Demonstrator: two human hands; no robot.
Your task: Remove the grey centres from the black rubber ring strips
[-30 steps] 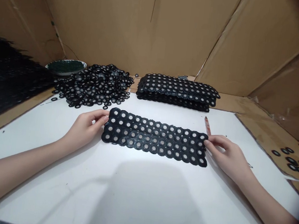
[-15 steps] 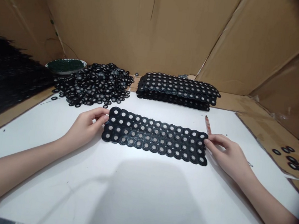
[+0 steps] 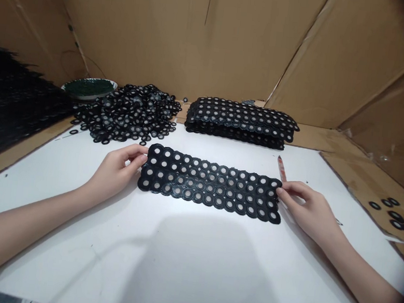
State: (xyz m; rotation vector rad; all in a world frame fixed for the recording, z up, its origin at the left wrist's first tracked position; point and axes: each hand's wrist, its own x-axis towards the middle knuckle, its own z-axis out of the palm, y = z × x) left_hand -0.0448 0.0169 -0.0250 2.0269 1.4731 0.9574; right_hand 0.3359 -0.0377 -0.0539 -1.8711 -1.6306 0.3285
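Note:
A black rubber sheet of joined rings, in rows with round holes, stretches between my two hands above the white table. My left hand pinches its left end between thumb and fingers. At the other end, my right hand is closed on the right edge. The sheet slopes slightly down toward the right. Just behind my right fingertips lies a thin pointed tool with a reddish, patterned handle; its near end is hidden by the hand.
Behind are stacked black ring sheets and a heap of loose black rings. A bowl of dark green material stands left of the heap, near a large dark pile. More rings lie on cardboard at right. Cardboard walls enclose the table.

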